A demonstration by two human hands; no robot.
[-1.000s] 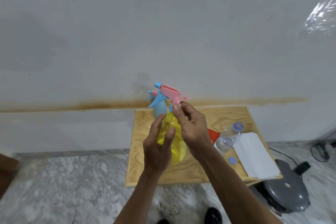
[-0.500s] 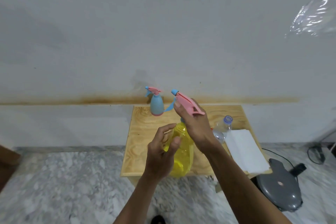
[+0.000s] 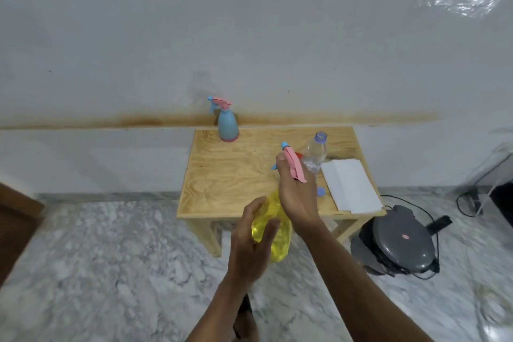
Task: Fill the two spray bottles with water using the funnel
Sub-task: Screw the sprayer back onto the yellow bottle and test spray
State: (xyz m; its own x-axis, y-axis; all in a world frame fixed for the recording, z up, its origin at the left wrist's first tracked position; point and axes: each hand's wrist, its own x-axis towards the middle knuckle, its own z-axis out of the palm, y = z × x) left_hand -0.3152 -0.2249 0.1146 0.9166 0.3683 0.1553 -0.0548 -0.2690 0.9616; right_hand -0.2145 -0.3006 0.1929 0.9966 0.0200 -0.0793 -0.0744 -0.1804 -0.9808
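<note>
left hand [image 3: 254, 244] grips the body of the yellow spray bottle [image 3: 273, 230], held in front of the near edge of the wooden table [image 3: 222, 175]; contents of the translucent body cannot be determined. right hand [image 3: 295, 191] grips the pink spray head [image 3: 293, 165], blue nozzle tip pointing up, above the yellow bottle; whether the head is seated on the neck is hidden by the hand. the blue spray bottle [image 3: 228, 126], pink head fitted, stands upright at the far edge of the table. a clear plastic water bottle [image 3: 315, 153], uncapped, stands near the far right corner and holds clear water. its blue cap [image 3: 321, 191] lies just beside the right hand. a red object [image 3: 299, 154], partly hidden, sits between hand and water bottle. white paper sheets [image 3: 349, 186] lie along the right edge.
</note>
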